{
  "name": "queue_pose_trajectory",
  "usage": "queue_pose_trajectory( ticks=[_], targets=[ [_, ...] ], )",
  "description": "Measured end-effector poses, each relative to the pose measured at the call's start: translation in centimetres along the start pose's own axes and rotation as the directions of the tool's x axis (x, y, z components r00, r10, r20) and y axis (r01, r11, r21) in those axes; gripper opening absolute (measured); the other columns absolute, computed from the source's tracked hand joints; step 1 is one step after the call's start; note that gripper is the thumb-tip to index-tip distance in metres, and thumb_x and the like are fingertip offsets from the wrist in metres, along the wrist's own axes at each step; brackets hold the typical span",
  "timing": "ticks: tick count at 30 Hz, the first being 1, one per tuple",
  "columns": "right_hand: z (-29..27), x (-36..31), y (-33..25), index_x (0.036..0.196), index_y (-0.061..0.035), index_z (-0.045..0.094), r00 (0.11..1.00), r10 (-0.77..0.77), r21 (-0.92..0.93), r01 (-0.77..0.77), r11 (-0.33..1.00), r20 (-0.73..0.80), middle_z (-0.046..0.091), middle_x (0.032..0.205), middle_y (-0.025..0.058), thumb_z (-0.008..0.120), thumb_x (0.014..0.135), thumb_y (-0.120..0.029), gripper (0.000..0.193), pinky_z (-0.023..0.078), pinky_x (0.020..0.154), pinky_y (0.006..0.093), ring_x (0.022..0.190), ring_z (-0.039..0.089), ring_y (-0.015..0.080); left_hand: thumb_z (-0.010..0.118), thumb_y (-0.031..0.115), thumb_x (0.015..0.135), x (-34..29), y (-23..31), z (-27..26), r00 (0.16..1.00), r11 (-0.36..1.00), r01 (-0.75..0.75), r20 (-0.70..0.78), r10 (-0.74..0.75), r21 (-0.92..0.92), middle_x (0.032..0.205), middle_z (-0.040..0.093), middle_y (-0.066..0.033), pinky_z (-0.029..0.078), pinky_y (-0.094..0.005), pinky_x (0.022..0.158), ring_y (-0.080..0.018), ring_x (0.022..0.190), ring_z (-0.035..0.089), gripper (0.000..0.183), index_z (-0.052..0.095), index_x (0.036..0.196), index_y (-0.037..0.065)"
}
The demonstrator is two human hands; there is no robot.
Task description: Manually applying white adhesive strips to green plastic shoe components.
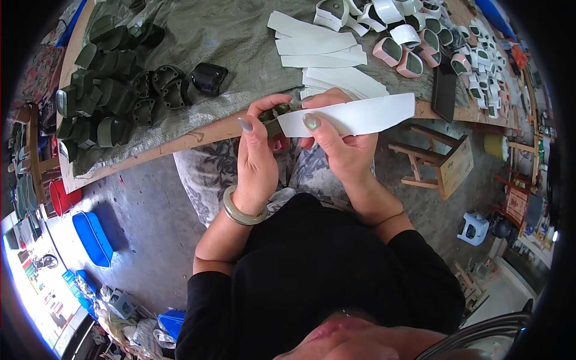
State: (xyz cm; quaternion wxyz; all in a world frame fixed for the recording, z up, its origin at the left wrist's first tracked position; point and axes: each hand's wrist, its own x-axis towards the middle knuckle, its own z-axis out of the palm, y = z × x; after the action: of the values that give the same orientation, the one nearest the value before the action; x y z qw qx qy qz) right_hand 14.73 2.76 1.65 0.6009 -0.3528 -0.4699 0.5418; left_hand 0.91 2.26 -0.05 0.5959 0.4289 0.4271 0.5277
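left hand (259, 141): the fingers are curled about a small dark green piece (275, 113), probably so that it is steadied; its far side is hidden, so how tightly it is gripped cannot be told.

right hand (345, 135): the thumb is laid on the near face of a white strip (381, 114) and the other fingers are mostly hidden behind it; the strip is clamped between them, seemingly to be kept flat.

strip ends: the left end is brought just beside the green piece, at the left fingers; the other end is left free, to the right of the right fingers.

spare strips (318, 45): overlapping, beyond the right fingers, perhaps fanned so that single ones can be picked up.

green pieces (102, 93): heaped to the left of the left fingers, seemingly sorted by colour.

dark glossy piece (210, 79): set apart from that heap, nearer the left fingers; the reason cannot be told.

white and pink pieces (399, 45): gathered beyond and to the right of the right fingers, away from the green heap.

table edge (192, 140): just below the work, to the left of the left fingers; the pieces are probably held here for easy reach.
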Motion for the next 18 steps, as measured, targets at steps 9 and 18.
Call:
queue_pose_trajectory(
  ticks=[9,18],
  targets=[
    [-0.5,0.0,-0.3,0.106,0.0059,0.061,0.999,0.037,0.034,-0.038,0.999,0.036,0.061,0.103,0.0116,0.062,0.091,-0.006,0.020,0.059,0.063,0.0239,0.075,0.066,0.0134,0.017,0.066,0.095,-0.2,0.3,-0.4,0.997,0.998,0.052,0.056,-0.055,0.041,0.112,0.056,-0.0074,0.045,-0.0314,0.090,-0.0153,0.102,0.055,0.076,0.048,0.123,0.002],
    [-0.6,-0.2,-0.1,0.107,0.0059,0.062,0.999,-0.016,0.054,0.014,0.998,0.036,0.058,0.107,0.0116,0.061,0.090,-0.006,0.021,0.061,0.067,0.0258,0.090,0.064,0.0153,0.039,0.051,0.099,-0.5,1.5,0.1,0.992,0.999,-0.025,0.124,0.019,0.046,0.111,0.058,-0.0102,0.046,-0.0287,0.089,-0.0150,0.100,0.057,0.058,0.044,0.127,0.000]
  ],
)
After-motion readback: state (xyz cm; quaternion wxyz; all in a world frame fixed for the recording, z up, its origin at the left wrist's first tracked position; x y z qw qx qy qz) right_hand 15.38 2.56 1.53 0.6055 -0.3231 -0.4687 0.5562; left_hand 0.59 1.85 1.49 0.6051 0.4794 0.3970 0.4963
